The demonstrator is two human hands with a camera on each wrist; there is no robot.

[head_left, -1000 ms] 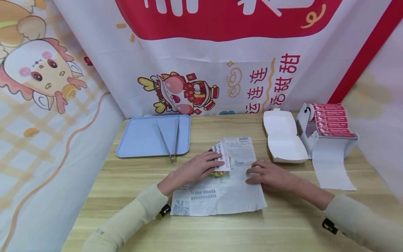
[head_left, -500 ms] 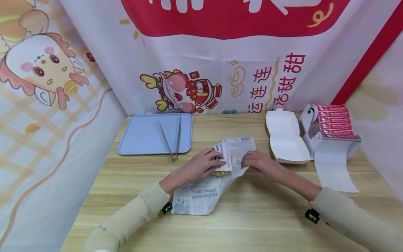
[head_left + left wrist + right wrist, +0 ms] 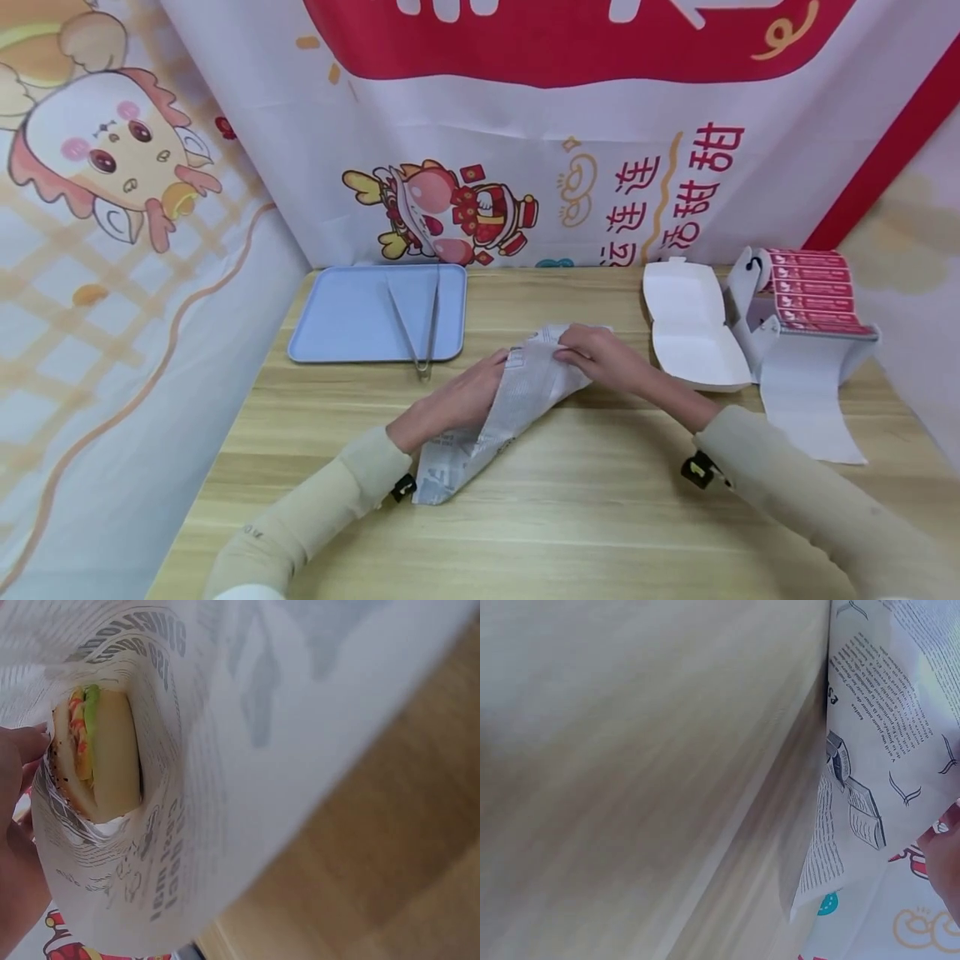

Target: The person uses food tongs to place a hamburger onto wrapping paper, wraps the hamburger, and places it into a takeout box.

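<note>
Printed wrapping paper (image 3: 525,383) rises in a fold across the middle of the table. My right hand (image 3: 603,358) pinches its upper right edge and draws it over to the left. My left hand (image 3: 461,400) rests on the inner layer of paper, its fingertips covered by the fold in the head view. Inside the paper, the left wrist view shows a burger (image 3: 116,754) with a pale bun, lettuce and red sauce. Fingers of my left hand (image 3: 15,795) press by its seeded bun. The right wrist view shows the paper's outer side (image 3: 885,720).
A blue tray (image 3: 345,321) with metal tongs (image 3: 425,350) stands at the back left. An open white takeaway box (image 3: 693,333) sits at the right, beside a label dispenser (image 3: 813,300) with a hanging strip. A printed cloth (image 3: 450,108) borders the table's back.
My right hand has taken the paper's right edge, lifted it and moved left, folding it over the burger and my left fingers. The left hand stays nearly in place.
</note>
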